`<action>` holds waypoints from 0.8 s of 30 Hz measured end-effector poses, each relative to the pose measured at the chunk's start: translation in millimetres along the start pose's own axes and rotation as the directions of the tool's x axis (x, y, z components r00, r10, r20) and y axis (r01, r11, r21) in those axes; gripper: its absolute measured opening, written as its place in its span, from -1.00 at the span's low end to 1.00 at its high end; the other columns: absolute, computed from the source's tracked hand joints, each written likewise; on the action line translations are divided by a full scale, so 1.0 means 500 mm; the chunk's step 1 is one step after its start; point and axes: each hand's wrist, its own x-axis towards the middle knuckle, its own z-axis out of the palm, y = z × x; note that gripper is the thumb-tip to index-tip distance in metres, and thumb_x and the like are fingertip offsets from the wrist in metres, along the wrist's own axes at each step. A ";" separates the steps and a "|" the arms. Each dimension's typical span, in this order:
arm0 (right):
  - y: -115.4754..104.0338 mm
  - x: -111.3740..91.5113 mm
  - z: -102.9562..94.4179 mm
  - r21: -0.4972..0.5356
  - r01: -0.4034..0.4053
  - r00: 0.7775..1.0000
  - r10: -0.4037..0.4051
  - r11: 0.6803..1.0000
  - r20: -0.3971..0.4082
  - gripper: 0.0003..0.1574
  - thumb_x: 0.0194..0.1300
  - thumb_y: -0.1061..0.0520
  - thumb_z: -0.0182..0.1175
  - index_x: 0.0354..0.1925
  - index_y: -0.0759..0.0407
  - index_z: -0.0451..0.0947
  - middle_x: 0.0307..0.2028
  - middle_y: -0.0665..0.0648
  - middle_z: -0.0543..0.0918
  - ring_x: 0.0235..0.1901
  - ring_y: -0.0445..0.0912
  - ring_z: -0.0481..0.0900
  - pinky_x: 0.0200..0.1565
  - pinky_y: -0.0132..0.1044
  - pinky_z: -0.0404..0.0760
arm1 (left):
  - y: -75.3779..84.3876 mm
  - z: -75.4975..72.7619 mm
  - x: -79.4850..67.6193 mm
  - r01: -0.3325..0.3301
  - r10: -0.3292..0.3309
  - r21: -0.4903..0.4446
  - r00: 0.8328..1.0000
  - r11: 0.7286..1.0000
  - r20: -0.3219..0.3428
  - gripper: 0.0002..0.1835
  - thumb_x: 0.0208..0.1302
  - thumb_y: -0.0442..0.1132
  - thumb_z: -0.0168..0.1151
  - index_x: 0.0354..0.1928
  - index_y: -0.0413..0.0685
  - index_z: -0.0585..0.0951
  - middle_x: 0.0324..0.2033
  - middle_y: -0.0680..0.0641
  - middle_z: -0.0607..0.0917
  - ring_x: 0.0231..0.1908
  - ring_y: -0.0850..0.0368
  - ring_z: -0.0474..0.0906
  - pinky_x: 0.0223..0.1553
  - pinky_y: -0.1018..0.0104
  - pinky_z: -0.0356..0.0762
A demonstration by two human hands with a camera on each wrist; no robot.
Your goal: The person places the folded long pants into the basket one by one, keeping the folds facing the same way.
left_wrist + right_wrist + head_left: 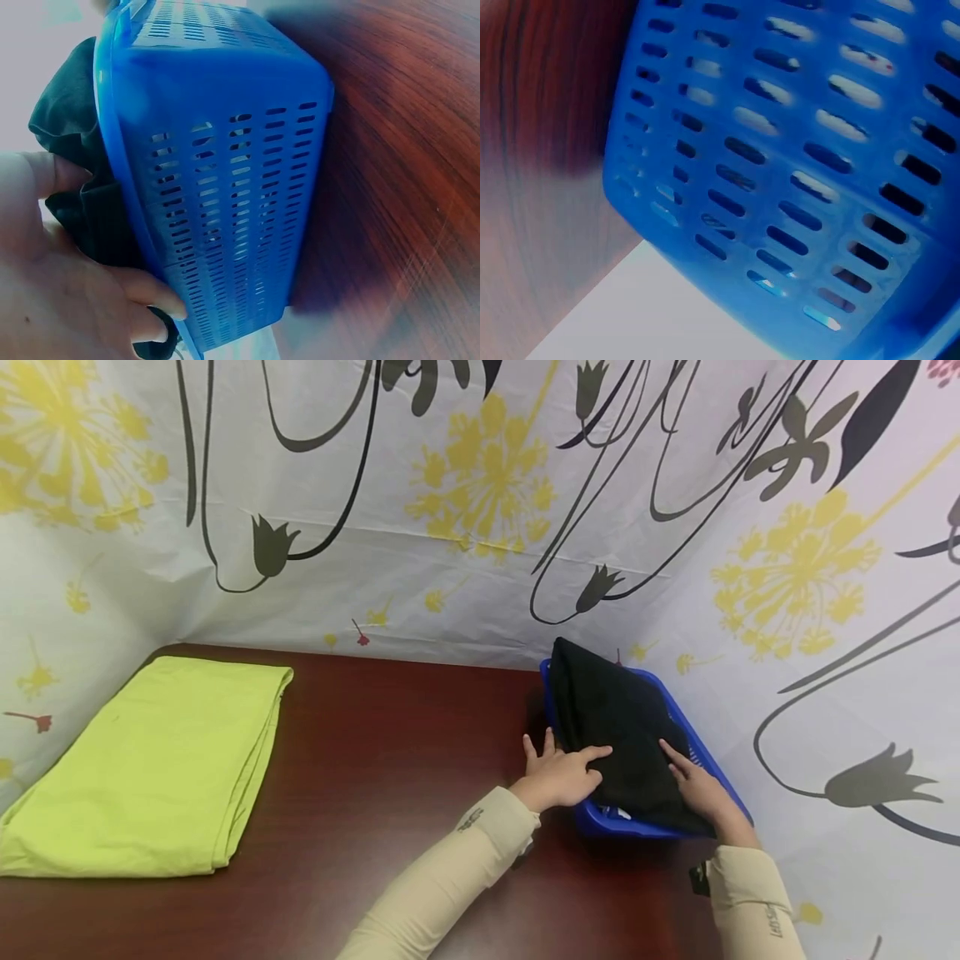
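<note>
A folded black cloth lies on top of a blue plastic basket, its far corner rising above the rim. My left hand is at the basket's left edge with fingers spread, some resting on the cloth. In the left wrist view, the thumb and fingers of that left hand lie against the black cloth beside the rim. On the other side, my right hand touches the cloth's right edge with extended fingers. The right wrist view shows the slotted basket wall, the hand itself being out of sight.
A folded bright yellow-green cloth lies on the left of the dark red-brown wooden table. Flower-patterned white sheeting hangs behind and along both sides, close by the basket's right. Pale items show through the basket slots.
</note>
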 end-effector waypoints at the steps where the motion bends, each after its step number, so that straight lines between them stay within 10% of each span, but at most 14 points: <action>1: 0.001 0.001 0.001 -0.010 -0.004 1.000 0.004 1.000 -0.012 -0.38 0.56 0.09 -0.28 0.49 0.20 -0.04 0.23 0.69 0.23 0.22 0.56 0.21 0.16 0.40 0.25 | 0.000 0.001 0.000 -0.004 0.004 0.002 1.000 1.000 -0.005 -0.53 0.45 0.15 -0.18 0.35 0.82 0.16 0.36 0.15 0.39 0.52 -0.15 -0.28 0.42 -0.30 -0.42; 18: -0.012 -0.008 0.005 -0.084 -0.070 0.987 0.057 0.994 -0.151 -0.42 0.54 0.03 -0.22 0.43 0.12 0.18 0.21 0.63 0.30 0.12 0.56 0.33 0.00 0.38 0.37 | -0.017 0.010 -0.010 -0.019 0.020 0.009 0.996 1.000 -0.085 -0.53 0.48 0.11 -0.16 0.36 0.76 0.18 0.44 -0.09 0.25 0.53 -0.09 -0.31 0.44 -0.28 -0.35; 24: -0.010 -0.011 0.010 -0.098 -0.071 0.939 0.033 0.993 -0.341 -0.50 0.46 0.16 -0.09 0.30 0.27 0.37 -0.12 0.62 0.52 -0.22 0.43 0.51 -0.28 0.24 0.45 | -0.020 0.008 -0.016 -0.021 0.024 0.017 0.979 1.000 -0.204 -0.46 0.39 0.14 0.03 0.39 0.58 0.24 0.47 -0.16 0.18 0.52 -0.03 -0.20 0.45 -0.25 -0.24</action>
